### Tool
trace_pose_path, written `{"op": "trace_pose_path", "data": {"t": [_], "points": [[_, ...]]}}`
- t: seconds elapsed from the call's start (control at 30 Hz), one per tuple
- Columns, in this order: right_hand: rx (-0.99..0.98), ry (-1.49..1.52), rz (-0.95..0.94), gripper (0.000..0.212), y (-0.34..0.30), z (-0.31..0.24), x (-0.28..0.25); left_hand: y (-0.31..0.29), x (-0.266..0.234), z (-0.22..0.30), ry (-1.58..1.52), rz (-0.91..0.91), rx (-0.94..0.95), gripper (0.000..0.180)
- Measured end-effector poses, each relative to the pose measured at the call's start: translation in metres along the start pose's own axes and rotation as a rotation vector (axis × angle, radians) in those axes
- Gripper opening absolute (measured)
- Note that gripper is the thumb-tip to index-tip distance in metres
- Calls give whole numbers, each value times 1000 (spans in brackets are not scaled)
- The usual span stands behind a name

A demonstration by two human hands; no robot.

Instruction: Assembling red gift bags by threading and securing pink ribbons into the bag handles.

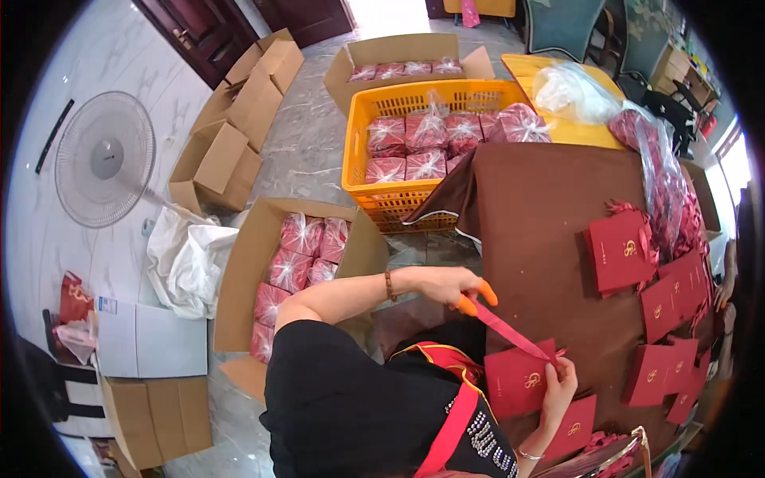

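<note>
A flat red paper gift bag (510, 384) with a gold emblem lies at the near left edge of the brown-covered table. From its top corner a pink-red ribbon (514, 334) stretches tight up and to the left. My left hand (453, 285), wearing orange covers on its fingertips, grips the far end of that ribbon beyond the table edge. At the bag's upper right corner, my right hand (561, 384) pinches the ribbon's other end. Another red bag (575, 426) lies just below my right hand.
Red bags (617, 251) lie along the table's (558, 195) right side. Another person's hands (725, 296) show at the right rim. A yellow crate (355, 159) and an open carton (239, 271) hold wrapped red packs. A fan (105, 159) stands left.
</note>
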State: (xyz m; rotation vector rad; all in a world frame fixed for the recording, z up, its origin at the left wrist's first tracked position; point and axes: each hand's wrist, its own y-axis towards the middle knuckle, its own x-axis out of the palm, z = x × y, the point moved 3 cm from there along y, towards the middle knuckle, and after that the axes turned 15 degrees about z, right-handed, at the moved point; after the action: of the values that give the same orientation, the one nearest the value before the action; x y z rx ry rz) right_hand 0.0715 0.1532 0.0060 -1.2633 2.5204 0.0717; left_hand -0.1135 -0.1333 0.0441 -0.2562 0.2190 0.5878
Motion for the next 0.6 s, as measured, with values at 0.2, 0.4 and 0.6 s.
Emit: {"op": "trace_pose_path", "data": {"t": [0.2,0.4,0.6], "points": [[-59,-120,-80,15,-11,14,25,6,13,25,-824,-136,-129,43],[-33,-152,-69,16,-17,4,30,32,47,85,-1198,-292,181,72],[-11,-216,-90,19,-26,1,31,58,64,99,-757,80,12,12]]}}
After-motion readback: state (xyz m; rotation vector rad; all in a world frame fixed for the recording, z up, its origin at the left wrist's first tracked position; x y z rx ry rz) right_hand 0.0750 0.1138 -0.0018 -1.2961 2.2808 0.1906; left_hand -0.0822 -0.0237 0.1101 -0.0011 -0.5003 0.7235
